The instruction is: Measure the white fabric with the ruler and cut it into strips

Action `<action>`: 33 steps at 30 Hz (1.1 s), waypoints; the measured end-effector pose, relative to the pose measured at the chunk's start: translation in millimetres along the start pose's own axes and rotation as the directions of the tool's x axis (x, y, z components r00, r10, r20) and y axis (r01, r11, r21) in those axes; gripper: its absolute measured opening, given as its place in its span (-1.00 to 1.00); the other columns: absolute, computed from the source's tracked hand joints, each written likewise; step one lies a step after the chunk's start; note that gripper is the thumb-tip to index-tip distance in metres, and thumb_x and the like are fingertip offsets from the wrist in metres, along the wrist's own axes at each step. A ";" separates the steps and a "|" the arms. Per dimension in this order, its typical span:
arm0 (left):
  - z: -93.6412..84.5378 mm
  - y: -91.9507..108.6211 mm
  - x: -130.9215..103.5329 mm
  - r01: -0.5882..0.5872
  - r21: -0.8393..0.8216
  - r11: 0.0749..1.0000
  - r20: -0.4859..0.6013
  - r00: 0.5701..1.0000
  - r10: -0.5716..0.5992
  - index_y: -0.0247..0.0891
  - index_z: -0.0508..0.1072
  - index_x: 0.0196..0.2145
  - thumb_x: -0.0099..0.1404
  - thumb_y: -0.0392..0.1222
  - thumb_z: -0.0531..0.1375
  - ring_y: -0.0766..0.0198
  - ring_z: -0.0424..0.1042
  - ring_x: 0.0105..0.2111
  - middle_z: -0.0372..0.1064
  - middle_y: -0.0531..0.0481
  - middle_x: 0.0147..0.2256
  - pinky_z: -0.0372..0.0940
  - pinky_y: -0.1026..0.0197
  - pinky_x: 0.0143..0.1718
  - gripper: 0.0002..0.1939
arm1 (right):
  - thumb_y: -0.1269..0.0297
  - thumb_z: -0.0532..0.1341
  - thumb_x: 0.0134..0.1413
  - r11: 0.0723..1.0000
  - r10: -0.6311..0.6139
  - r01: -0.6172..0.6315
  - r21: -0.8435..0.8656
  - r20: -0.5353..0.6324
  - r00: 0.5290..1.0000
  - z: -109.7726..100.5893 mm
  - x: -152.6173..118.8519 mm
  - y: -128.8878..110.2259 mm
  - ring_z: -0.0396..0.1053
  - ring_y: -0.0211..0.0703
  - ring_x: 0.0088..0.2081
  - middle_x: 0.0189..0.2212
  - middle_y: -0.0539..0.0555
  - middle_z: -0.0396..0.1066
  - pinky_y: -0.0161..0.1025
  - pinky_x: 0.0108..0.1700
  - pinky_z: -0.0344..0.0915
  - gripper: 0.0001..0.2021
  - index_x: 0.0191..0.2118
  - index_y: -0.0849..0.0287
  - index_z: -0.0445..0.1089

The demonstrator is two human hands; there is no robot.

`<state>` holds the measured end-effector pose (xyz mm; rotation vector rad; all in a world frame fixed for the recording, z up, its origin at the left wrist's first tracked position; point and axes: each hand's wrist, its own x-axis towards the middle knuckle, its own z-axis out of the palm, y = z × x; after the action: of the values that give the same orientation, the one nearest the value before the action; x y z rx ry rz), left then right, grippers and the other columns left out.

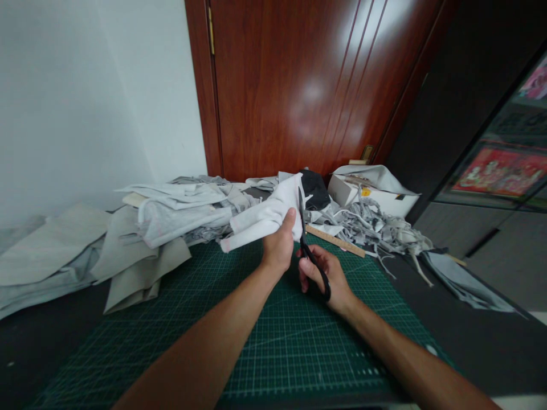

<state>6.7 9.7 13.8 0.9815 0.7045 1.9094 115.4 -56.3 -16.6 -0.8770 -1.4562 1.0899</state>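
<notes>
A pale plain wall (98, 85) fills the upper left of the frame. Beside it, at top centre, stands a glossy reddish-brown wooden door (282, 97) with a brass hinge (211, 31), white reflections spread across its upper right. A dark cabinet (453, 108) takes up the right side, a glazed panel (504, 128) above grey fronts (513, 256). A dark tabletop (491, 341) shows at lower right.

From where I stand, I count two hands mid-frame, one left hand (280, 244) and one right hand (335, 276). There's one pair of scissors (303, 236), one white cloth bundle (265, 219), one green mat (282, 347) along the bottom, one white box (395, 206) right of centre, one door (277, 85) up top. The grey strips (367, 222) at right are too tangled to number.
</notes>
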 end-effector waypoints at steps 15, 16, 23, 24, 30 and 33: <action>-0.3 0.1 -0.2 0.027 0.011 1.000 -0.010 1.000 -0.027 -0.23 0.63 -0.12 0.24 0.12 0.43 -0.05 0.54 0.13 0.64 -0.12 -0.02 0.22 -0.04 0.35 -0.60 | -0.27 0.45 0.00 1.000 0.006 -0.007 -0.026 -0.016 1.000 0.0 -0.4 -0.5 0.28 -0.25 -0.68 -0.65 -0.13 0.34 -0.30 -0.61 0.21 -0.45 -0.22 0.12 0.37; -0.3 -0.2 -0.1 0.027 0.005 1.000 -0.010 1.000 -0.027 -0.24 0.63 -0.13 0.24 0.12 0.44 -0.04 0.54 0.13 0.64 -0.12 -0.04 0.23 -0.04 0.35 -0.60 | -0.27 0.45 0.01 1.000 0.004 -0.005 -0.028 -0.019 1.000 0.0 -0.4 -0.7 0.27 -0.25 -0.68 -0.65 -0.13 0.34 -0.30 -0.61 0.22 -0.45 -0.22 0.12 0.37; 0.4 -1.0 0.3 0.011 -0.025 1.000 -0.009 1.000 -0.011 -0.23 0.62 -0.09 0.24 0.10 0.44 -0.01 0.52 0.15 0.62 -0.11 0.01 0.24 0.00 0.34 -0.59 | -0.27 0.44 0.01 0.999 -0.006 0.005 -0.038 -0.021 1.000 -1.0 -0.2 -0.8 0.27 -0.25 -0.68 -0.66 -0.12 0.34 -0.31 -0.62 0.18 -0.45 -0.22 0.13 0.37; 0.5 -0.8 0.2 0.011 -0.019 1.000 -0.012 1.000 -0.011 -0.24 0.62 -0.09 0.24 0.10 0.44 -0.02 0.52 0.15 0.62 -0.11 0.02 0.24 -0.01 0.34 -0.59 | -0.26 0.45 0.00 0.999 -0.004 0.004 -0.035 -0.021 1.000 -1.0 -0.1 -0.6 0.27 -0.25 -0.68 -0.66 -0.12 0.34 -0.31 -0.61 0.18 -0.45 -0.21 0.13 0.37; 1.3 -0.7 0.1 -0.038 -0.029 0.999 0.010 0.999 0.038 -0.22 0.62 -0.09 0.28 0.06 0.42 0.00 0.48 0.21 0.62 -0.11 0.01 0.19 0.01 0.37 -0.64 | -0.29 0.45 -0.02 1.000 0.013 -0.013 -0.018 -0.028 1.000 -0.2 0.1 0.3 0.25 -0.25 -0.68 -0.64 -0.12 0.33 -0.30 -0.62 0.20 -0.43 -0.22 0.12 0.38; 1.0 -0.3 0.1 -0.034 -0.047 0.998 0.017 0.999 0.035 -0.21 0.62 -0.05 0.26 0.05 0.43 -0.01 0.48 0.21 0.62 -0.12 0.02 0.18 0.00 0.37 -0.61 | -0.28 0.46 -0.02 1.000 0.012 -0.012 -0.015 -0.031 0.999 -0.3 0.0 0.1 0.25 -0.25 -0.68 -0.65 -0.13 0.32 -0.30 -0.61 0.20 -0.44 -0.21 0.12 0.38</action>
<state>7.6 10.0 14.1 0.9867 0.6337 1.9362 115.7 -56.2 -16.7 -0.9101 -1.4370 1.0714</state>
